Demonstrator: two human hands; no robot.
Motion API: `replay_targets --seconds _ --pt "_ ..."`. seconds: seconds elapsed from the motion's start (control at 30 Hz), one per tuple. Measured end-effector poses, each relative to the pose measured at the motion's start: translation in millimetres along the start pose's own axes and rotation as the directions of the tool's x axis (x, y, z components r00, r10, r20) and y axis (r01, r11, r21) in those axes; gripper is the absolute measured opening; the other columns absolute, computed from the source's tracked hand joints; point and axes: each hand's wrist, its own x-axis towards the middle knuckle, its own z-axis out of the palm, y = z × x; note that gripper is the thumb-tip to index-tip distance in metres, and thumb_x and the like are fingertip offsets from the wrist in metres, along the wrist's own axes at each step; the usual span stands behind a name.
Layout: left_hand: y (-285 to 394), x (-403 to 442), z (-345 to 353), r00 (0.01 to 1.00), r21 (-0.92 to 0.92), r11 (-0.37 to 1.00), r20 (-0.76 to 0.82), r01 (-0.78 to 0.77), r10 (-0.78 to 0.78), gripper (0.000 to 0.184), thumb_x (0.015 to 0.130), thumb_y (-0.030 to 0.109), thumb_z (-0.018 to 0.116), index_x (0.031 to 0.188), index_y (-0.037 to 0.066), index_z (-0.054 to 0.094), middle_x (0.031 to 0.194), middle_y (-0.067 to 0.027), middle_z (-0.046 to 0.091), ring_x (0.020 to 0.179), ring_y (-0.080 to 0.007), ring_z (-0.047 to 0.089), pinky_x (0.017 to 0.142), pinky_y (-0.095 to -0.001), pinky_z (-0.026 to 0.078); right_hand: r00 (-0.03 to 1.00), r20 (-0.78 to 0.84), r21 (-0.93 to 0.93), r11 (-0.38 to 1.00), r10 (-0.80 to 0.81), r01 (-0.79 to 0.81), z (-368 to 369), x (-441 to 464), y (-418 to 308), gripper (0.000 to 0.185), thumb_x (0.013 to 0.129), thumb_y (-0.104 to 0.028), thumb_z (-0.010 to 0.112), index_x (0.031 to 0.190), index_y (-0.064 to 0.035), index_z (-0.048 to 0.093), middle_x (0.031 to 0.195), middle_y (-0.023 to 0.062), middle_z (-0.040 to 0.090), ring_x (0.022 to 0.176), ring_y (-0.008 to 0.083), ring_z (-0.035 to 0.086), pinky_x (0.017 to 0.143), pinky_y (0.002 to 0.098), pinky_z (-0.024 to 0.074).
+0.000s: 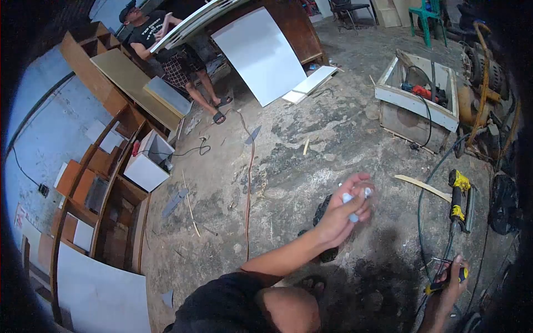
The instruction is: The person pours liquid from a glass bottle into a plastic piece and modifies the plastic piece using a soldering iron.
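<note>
My left hand (340, 215), raised in the middle over the floor, is closed around several small, pale, whitish-blue cylinders (353, 217). Exactly what they are is too small to make out. At the lower right, my right hand (454, 280) grips a yellow-and-black handled tool (440, 286) with a thin metal part; its kind is unclear. Just above that hand, a yellow-and-black nail gun (459, 201) lies on the floor with a hose at its end. Behind my left hand is a dark, crumpled item (323, 213).
A person (161, 44) at the upper left handles a large panel (194, 22). A white board (260, 55) leans behind. An open wooden box (419, 114) holds a red power tool (419, 90). Cabinet frames (105, 216) line the left; a cord (251, 183) crosses the floor.
</note>
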Motion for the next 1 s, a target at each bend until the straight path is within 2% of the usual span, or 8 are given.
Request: replay_targets --seconds 0.1,0.2,0.33,0.53,0.6,0.7,0.83,1.0 --pt "15 5 4 0.998 0.020 0.998 0.006 -0.065 0.065 0.048 0.095 0.014 0.060 0.137 0.008 0.037 0.107 -0.0015 0.051 0.071 -0.0067 0.043 0.062 -0.0229 0.038 0.999 0.038 -0.086 0.996 0.026 -0.023 12 -13 -17 0.025 0.093 -0.032 0.066 0.088 -0.0123 0.053 0.069 -0.0026 0.051 0.055 0.0043 0.044 0.051 0.0208 0.0357" --pt "26 7 12 0.991 0.073 0.988 0.008 -0.133 0.133 0.048 0.095 0.014 0.060 0.137 0.008 0.037 0.108 -0.0018 0.051 0.072 -0.0064 0.043 0.062 -0.0230 0.038 1.000 0.028 -0.085 0.996 0.015 -0.012 12 -11 -14 0.024 0.093 -0.032 0.067 0.089 -0.0120 0.053 0.069 -0.0025 0.051 0.056 0.0039 0.045 0.051 0.0209 0.0358" --pt "29 11 7 0.992 0.040 0.992 0.030 -0.122 0.120 0.049 0.095 0.013 0.060 0.138 0.008 0.038 0.110 0.0006 0.051 0.072 -0.0061 0.042 0.063 -0.0226 0.038 0.999 0.025 -0.082 0.996 0.028 -0.026 17 -15 -19 0.024 0.092 -0.031 0.068 0.089 -0.0117 0.053 0.070 -0.0032 0.052 0.056 0.0035 0.045 0.051 0.0208 0.0360" --pt "58 13 19 0.958 0.127 0.954 -0.059 -0.270 0.279 0.056 0.092 0.017 0.066 0.139 0.009 0.035 0.108 0.0013 0.053 0.073 -0.0051 0.044 0.062 -0.0208 0.038 0.998 0.013 -0.085 0.994 0.069 -0.067 8 -12 -16 0.022 0.093 -0.029 0.067 0.086 -0.0124 0.053 0.069 -0.0035 0.053 0.054 0.0034 0.046 0.050 0.0206 0.0354" --pt "66 8 27 0.944 0.144 0.935 -0.010 -0.324 0.329 0.053 0.093 0.014 0.063 0.139 0.010 0.036 0.112 0.0009 0.052 0.074 -0.0052 0.043 0.062 -0.0212 0.038 0.998 0.018 -0.059 0.996 0.061 -0.060 14 -16 -22 0.022 0.093 -0.026 0.067 0.085 -0.0121 0.052 0.070 -0.0020 0.053 0.055 0.0047 0.045 0.050 0.0218 0.0355" --pt "67 1 33 0.941 0.031 0.942 0.082 -0.333 0.330 0.050 0.095 0.011 0.060 0.139 0.011 0.036 0.112 0.0012 0.050 0.072 -0.0053 0.041 0.062 -0.0217 0.037 0.998 0.035 -0.067 0.996 0.058 -0.056 10 -16 -23 0.022 0.093 -0.026 0.067 0.084 -0.0116 0.053 0.069 -0.0016 0.053 0.055 0.0042 0.044 0.050 0.0209 0.0351" --pt "65 -8 44 0.945 -0.023 0.953 0.117 -0.304 0.304 0.048 0.096 0.011 0.058 0.139 0.011 0.037 0.111 0.0021 0.047 0.070 -0.0053 0.039 0.061 -0.0221 0.036 0.999 0.030 -0.087 0.996 0.039 -0.036 18 -19 -26 0.021 0.093 -0.025 0.067 0.085 -0.0115 0.053 0.070 -0.0015 0.053 0.055 0.0036 0.043 0.050 0.0198 0.0348" --pt "61 -8 39 0.939 -0.085 0.959 0.198 -0.270 0.282 0.038 0.101 0.014 0.048 0.137 0.008 0.038 0.113 0.0010 0.050 0.069 -0.0074 0.038 0.062 -0.0240 0.036 0.999 0.028 -0.052 0.998 0.032 -0.030 21 -19 -26 0.021 0.093 -0.025 0.066 0.084 -0.0121 0.053 0.068 -0.0020 0.052 0.054 0.0029 0.043 0.050 0.0188 0.0337"
